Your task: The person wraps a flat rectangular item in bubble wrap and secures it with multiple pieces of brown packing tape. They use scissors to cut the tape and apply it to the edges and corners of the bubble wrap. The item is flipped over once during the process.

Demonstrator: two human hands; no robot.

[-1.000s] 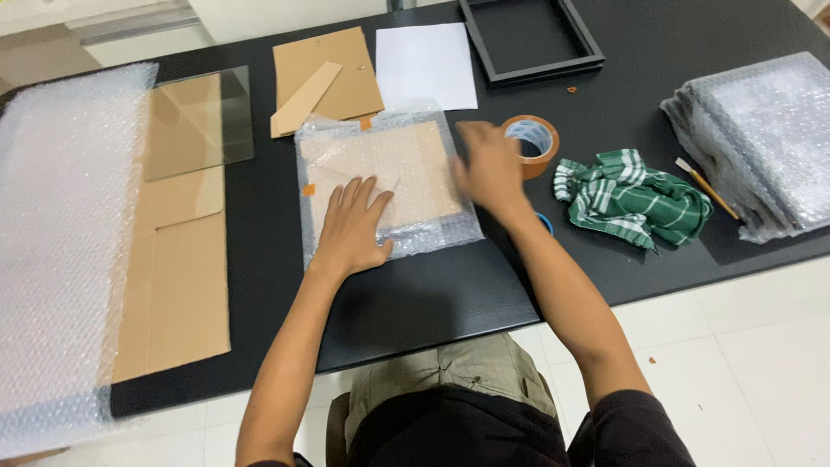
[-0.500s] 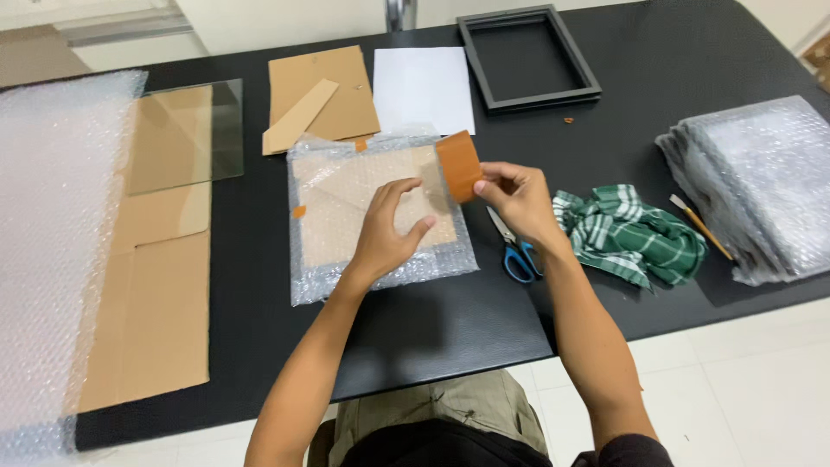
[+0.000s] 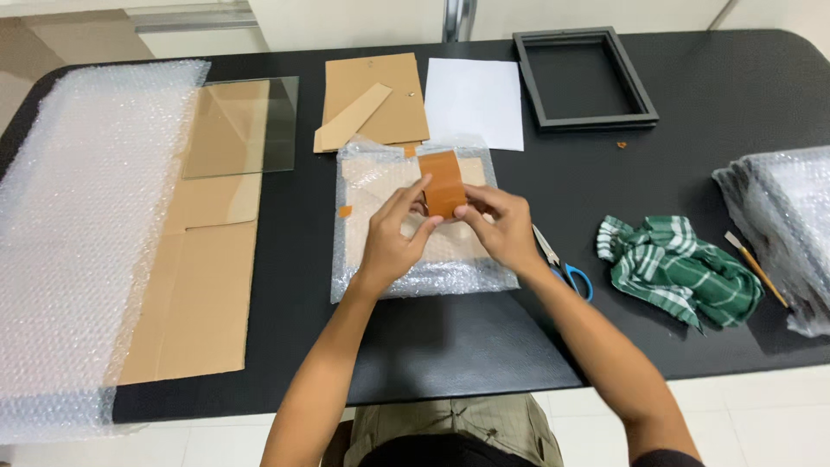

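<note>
Both hands meet over the bubble-wrapped parcel (image 3: 421, 218) at the middle of the desk (image 3: 709, 95). The left hand (image 3: 391, 238) and right hand (image 3: 500, 223) pinch a strip of brown tape (image 3: 443, 182), fingers closed on its lower end. The tape looks light, floppy and sticky, best held by its edges. What the wrap covers stays blurred. Scissors (image 3: 562, 266) lie partly hidden behind the right wrist.

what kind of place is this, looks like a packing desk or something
Probably a packing or framing workbench. Both hands, left hand and right hand, hold brown tape over a bubble-wrapped parcel on a black table, with an empty black frame and a bubble wrap sheet nearby.
</note>
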